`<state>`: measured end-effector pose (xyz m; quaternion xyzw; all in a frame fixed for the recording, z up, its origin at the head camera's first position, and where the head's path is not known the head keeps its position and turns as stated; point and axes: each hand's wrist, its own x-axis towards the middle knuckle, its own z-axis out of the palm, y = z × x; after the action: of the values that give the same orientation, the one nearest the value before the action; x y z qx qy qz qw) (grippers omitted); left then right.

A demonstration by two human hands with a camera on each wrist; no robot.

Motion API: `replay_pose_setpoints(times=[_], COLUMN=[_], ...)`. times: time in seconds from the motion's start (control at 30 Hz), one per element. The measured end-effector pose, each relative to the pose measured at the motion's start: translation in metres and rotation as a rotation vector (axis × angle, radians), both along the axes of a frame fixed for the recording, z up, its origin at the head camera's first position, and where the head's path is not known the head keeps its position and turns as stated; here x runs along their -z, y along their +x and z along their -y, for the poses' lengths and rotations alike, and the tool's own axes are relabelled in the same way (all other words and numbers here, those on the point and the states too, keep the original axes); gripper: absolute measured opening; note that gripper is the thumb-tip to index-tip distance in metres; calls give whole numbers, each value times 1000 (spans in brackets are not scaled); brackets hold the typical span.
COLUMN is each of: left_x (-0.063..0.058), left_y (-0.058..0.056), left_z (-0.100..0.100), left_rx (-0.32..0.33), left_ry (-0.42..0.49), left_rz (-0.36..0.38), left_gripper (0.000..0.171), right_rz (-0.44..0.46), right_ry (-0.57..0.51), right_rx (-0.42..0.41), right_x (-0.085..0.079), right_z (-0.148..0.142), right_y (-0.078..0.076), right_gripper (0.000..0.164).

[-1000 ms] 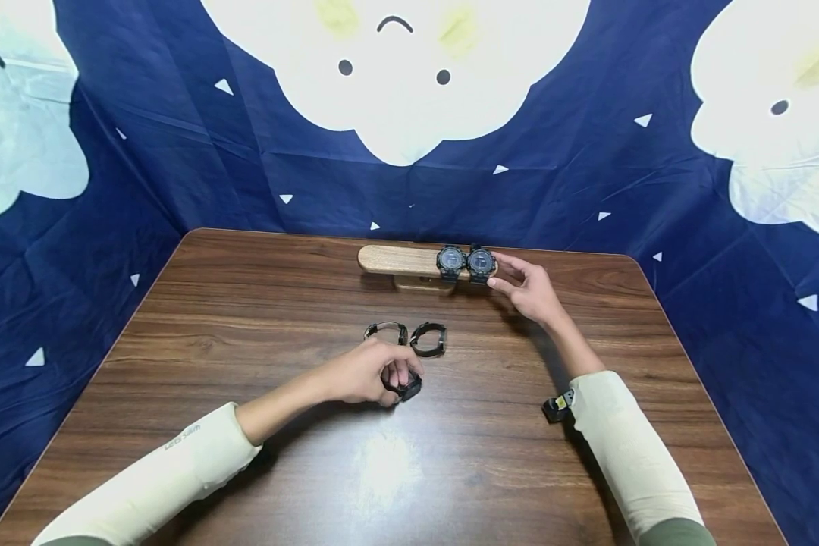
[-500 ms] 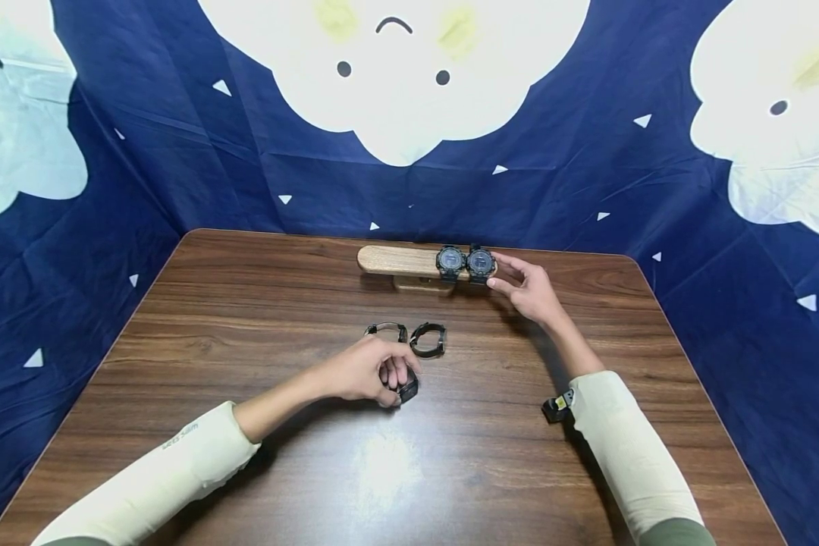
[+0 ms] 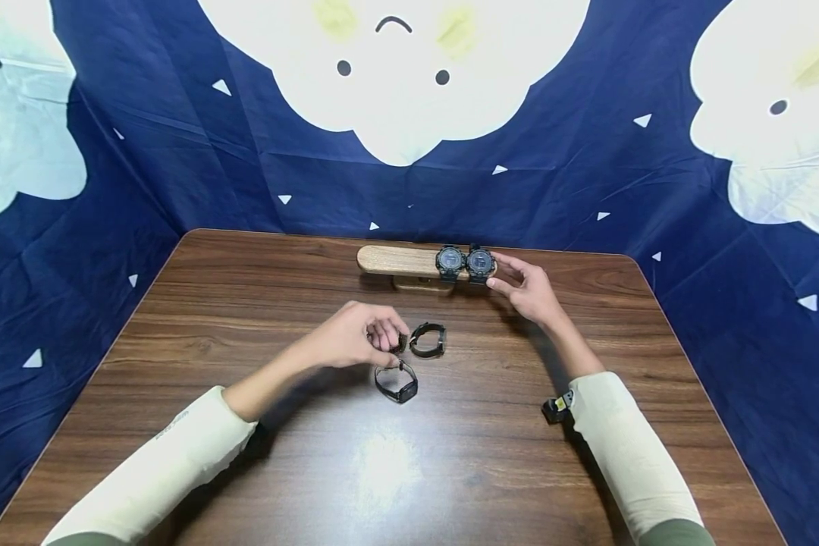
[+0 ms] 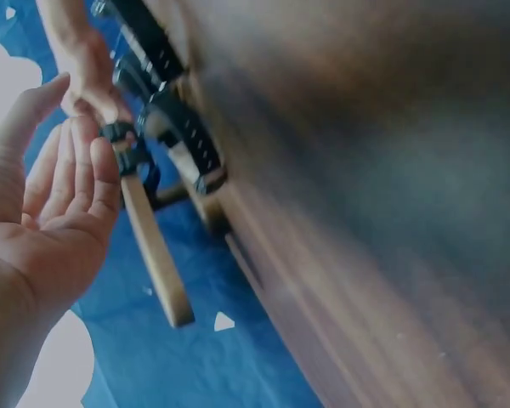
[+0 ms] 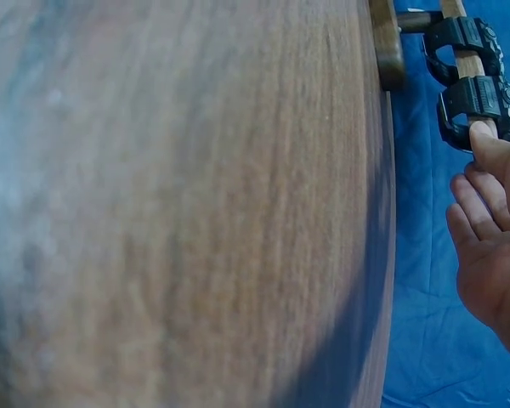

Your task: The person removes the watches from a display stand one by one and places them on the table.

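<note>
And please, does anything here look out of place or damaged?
I see no spill or damage on the table. The middle cloud on the blue backdrop looks odd: its mouth is above its eyes, as if hung upside down.

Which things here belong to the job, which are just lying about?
Seemingly in the job:
pale wooden bar-shaped stand, held by the right hand
two round black watches on it
three black-strapped watches on the brown wooden table

Just around:
small black device by cream sleeve
navy cloud-print cloth

Left fingers (image 3: 387, 332) moved farther back, now at the rear-left watch (image 3: 402, 343), front watch (image 3: 407, 391) uncovered
</note>
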<state>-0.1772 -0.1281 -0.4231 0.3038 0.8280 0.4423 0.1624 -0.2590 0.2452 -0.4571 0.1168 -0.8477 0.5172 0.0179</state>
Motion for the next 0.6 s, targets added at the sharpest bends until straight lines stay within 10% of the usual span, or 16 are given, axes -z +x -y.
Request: replay_pose_setpoints(times=[0.6], left_x=[-12], left_y=[-63], left_z=[26], left_rx=[-573], left_ry=[283], left_rz=[-96], left_gripper=[46], right_rz=[-28], right_ry=[23], right_rx=[10], right_x=[3], right_z=[1], right_y=[0], right_gripper=[59])
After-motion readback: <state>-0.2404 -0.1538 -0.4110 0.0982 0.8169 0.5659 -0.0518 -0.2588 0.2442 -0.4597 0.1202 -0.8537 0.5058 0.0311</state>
